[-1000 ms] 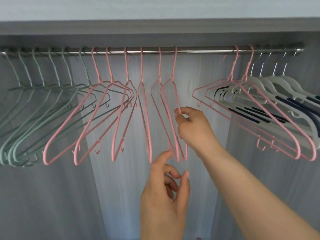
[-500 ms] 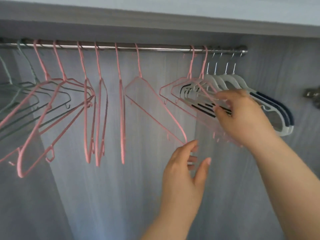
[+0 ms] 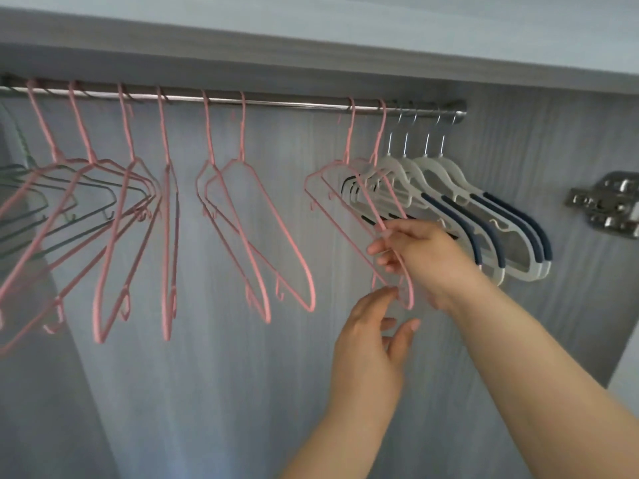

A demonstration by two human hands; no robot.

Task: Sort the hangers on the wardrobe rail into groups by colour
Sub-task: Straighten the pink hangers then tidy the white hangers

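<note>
Eight pink hangers [image 3: 167, 254] show in the head view, all thin coated wire w/ a small hook-notch near each shoulder end. Six hang along the left & middle of the rail [image 3: 276, 100], unevenly spaced & twisted at diff. angles, some nearly edge-on. The other two, the pink pair [image 3: 350, 136], hang further right w/ a bare stretch of rail btwn them & the six. They sit just beside the white hangers [image 3: 453, 178] & partly overlap them. The four white hangers are chunkier moulded plastic w/ metal hooks & navy grip strips [image 3: 532, 236] on the shoulders. They're bunched tight at the rail's right end. Far left, green-grey hangers [image 3: 86, 183] of the same wire type hang behind the first pink ones, mostly cut off by the frame edge.

Right hand [image 3: 425, 250] reaches up from lower right & pinches the sloping arm of one of the pink pair btwn thumb & fingertips, approx. midway down. Which of the two is hard to tell, as they overlap. Left hand [image 3: 370, 333] is up just below it, fingers spread & loosely bent, holding nothing. Its index tip is v. near the lower end of the pink pair; contact unclear.

Back panel [image 3: 242, 392] is pale grey wood-grain. A metal hinge [image 3: 612, 205] sits on the side wall at right.
</note>
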